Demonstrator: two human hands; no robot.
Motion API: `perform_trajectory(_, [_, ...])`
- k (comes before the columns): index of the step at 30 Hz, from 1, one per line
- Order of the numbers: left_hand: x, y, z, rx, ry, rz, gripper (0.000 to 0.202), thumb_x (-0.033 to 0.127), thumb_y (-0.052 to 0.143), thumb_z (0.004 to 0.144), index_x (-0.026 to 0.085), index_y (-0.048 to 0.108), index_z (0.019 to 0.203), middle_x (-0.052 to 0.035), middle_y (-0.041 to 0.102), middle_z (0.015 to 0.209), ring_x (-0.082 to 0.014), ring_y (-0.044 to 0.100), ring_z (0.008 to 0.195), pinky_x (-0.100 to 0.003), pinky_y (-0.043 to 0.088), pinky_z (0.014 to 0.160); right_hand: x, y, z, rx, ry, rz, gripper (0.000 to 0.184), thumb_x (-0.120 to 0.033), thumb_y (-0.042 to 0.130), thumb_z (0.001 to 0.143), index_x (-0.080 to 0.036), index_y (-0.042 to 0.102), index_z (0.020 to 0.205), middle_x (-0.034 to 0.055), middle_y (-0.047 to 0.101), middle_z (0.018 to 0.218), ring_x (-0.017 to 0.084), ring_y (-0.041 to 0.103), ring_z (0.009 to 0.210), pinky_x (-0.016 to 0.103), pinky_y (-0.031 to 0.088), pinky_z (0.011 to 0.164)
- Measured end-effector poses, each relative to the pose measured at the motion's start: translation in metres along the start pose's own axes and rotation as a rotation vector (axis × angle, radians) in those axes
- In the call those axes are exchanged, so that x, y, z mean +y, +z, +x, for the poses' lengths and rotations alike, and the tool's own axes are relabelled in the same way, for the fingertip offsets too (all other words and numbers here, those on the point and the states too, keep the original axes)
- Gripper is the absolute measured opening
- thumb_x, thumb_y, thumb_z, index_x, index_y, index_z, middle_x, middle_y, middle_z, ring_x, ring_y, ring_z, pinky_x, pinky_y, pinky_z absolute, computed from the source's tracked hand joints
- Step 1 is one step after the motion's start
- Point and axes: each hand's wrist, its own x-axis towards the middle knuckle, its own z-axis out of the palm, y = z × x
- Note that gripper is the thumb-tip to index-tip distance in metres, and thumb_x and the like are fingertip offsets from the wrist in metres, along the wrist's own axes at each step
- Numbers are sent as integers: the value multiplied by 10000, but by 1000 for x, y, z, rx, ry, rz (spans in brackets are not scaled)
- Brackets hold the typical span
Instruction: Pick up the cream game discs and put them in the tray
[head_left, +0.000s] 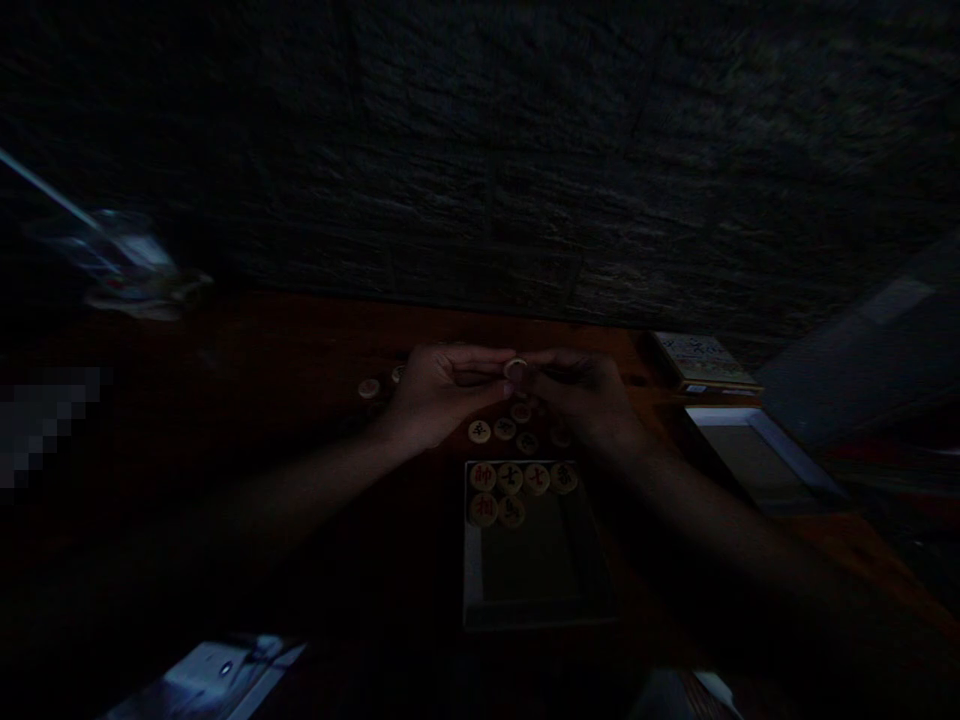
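Between the fingertips of my two hands is a round xiangqi piece point(515, 370), pinched from both sides. My left hand point(439, 395) grips it from the left, thumb below and fingers above. My right hand point(589, 390) meets it from the right. Several loose pieces lie on the table under and between my hands, one with a black character point(479, 431). Nearer to me sits an open shallow box point(474, 590). Its far end holds several pieces in rows, among them a red-marked piece point(483, 478) in the corner. The scene is very dark.
To the right stand an open box lid or tray point(795, 455) and a patterned box point(705, 362) by the wall. A stone-textured wall point(480, 180) rises behind the wooden table point(300, 330). A clear cup with a straw point(139, 260) is at far left.
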Motion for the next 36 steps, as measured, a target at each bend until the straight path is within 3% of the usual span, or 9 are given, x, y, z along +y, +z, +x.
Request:
perform_trajectory(3, [1,-1,0,-8,-16,-2,433,273,917,707,164,806,1112,-124,805,1133,-289,784,1024,-419,640,930,1,0,1,1,-12,31,410,-492,905,691,-187,812,949,46,784,779,125,638,524,223,486,456])
perform_trajectory(7, [4,1,-2,-39,-3,44,420,278,894,741,168,804,1136,-132,784,1202,-293,775,1058,-406,639,930,1,1,-1,18,-32,45,384,-489,923,663,-181,788,848,43,774,739,124,629,517,231,496,468])
perform_trajectory(11, [6,4,-4,-58,-40,43,389,244,866,760,169,802,1136,-117,818,1075,-271,799,952,-389,657,860,0,2,-2,43,9,17,371,-512,897,704,-183,781,831,25,730,641,118,582,450,214,404,383])
perform_trajectory(14, [5,3,-3,-38,-27,11,345,245,880,744,172,816,1076,-103,826,1034,-260,798,951,-390,648,892,1,1,-2,24,25,27,359,-528,854,762,-177,794,812,31,727,651,117,586,457,217,404,391])
perform_trajectory(22, [4,-2,1,62,-107,-17,372,302,882,770,207,811,1122,-108,816,1092,-261,795,920,-331,654,720,2,-3,0,-47,-11,-23,345,-477,805,838,-249,827,1095,32,768,780,141,633,570,250,487,492])
perform_trajectory(25, [4,0,0,49,-113,-85,324,297,870,794,197,818,1099,-106,817,1088,-238,795,932,-345,660,819,1,-3,0,-32,-18,1,343,-419,862,779,-240,829,1070,42,802,878,129,647,561,240,492,491])
perform_trajectory(28, [3,2,-1,36,-94,-140,307,304,867,798,174,821,1072,-109,813,1082,-232,790,954,-378,654,901,1,-1,0,-9,-29,37,342,-391,911,712,-211,830,992,39,800,838,125,655,546,227,501,490])
perform_trajectory(36, [-1,3,0,-19,-82,-207,233,266,852,817,169,818,1026,-77,814,1047,-197,786,942,-337,647,896,4,-1,1,40,-23,29,309,-438,918,697,-188,823,851,20,749,651,110,596,452,188,403,382])
